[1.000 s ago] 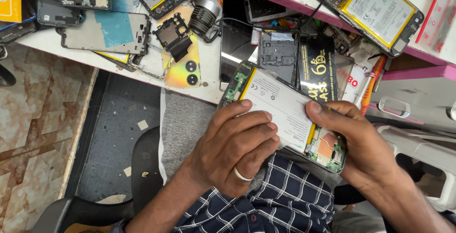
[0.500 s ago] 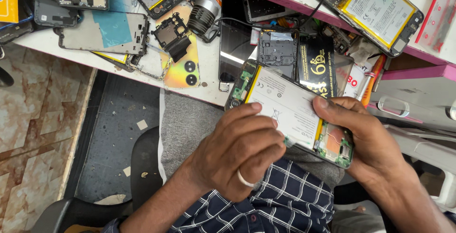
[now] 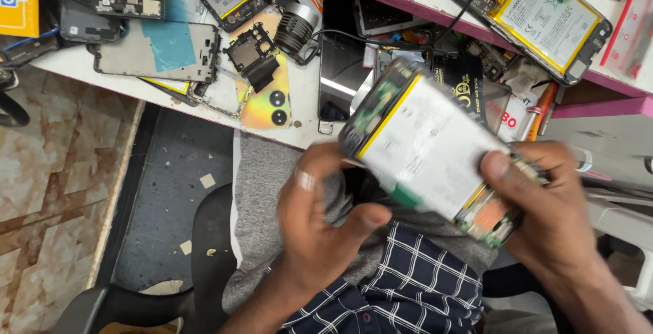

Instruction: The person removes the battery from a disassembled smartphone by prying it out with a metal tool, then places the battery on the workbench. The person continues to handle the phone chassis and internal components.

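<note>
An opened smartphone (image 3: 428,147) sits right of centre in the frame, back cover off, with its white battery and green circuit boards facing up. It is tilted, its top end pointing toward the upper left, and held in the air over the person's lap rather than resting on the bench, which leaves its insides exposed to view. The picture is blurred here, so fine detail is lost.

The right hand (image 3: 554,215), at lower right, clasps the phone's lower end, thumb pressed on the battery side and fingers curled beneath. The left hand (image 3: 320,222), at lower centre, wears a ring; its fingers curl around the phone's near long edge and its thumb tip points at the underside. Whether that thumb touches the phone cannot be told.

Beneath the hands is a grey cloth (image 3: 272,191) over the lap and a dark checked shirt (image 3: 408,286).

Across the top of the frame runs a white workbench (image 3: 306,133) crowded with parts: a shiny yellow back cover (image 3: 265,96) with two camera holes, a black screen panel (image 3: 343,62), a small round lamp (image 3: 297,31), and another opened phone (image 3: 544,14) at the upper right. Tiled floor (image 3: 47,184) fills the left side.
</note>
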